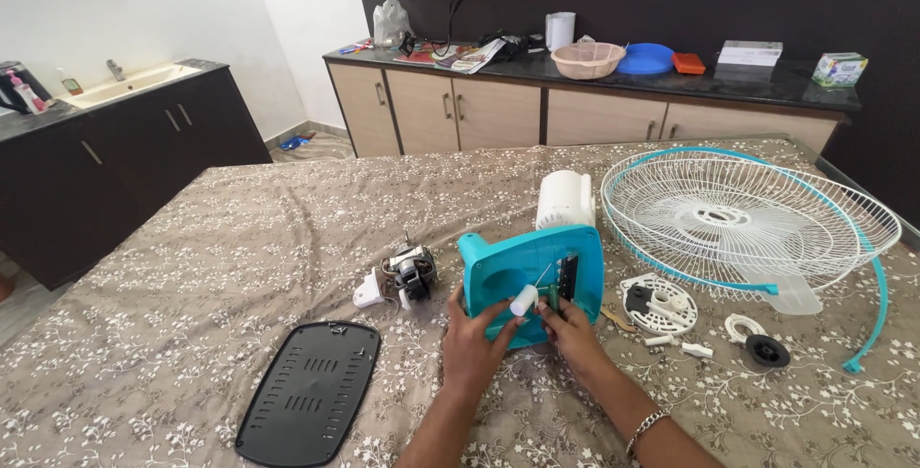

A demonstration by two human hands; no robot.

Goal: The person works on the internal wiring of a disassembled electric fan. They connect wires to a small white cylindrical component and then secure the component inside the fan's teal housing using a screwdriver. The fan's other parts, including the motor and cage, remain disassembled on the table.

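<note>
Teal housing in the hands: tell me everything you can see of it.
The teal housing looks like moulded plastic, roughly square with rounded corners, tipped up on edge on the patterned cloth, hollow side toward the camera. A white cylinder and a black strip sit in it. The left hand supports its lower edge; the right hand works at the wires inside.

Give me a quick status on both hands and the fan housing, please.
Left hand steadies teal fan housing, fingers at white capacitor. Right hand pinches wiring beside it. Motor and grille lie apart, nothing blocking.
</note>
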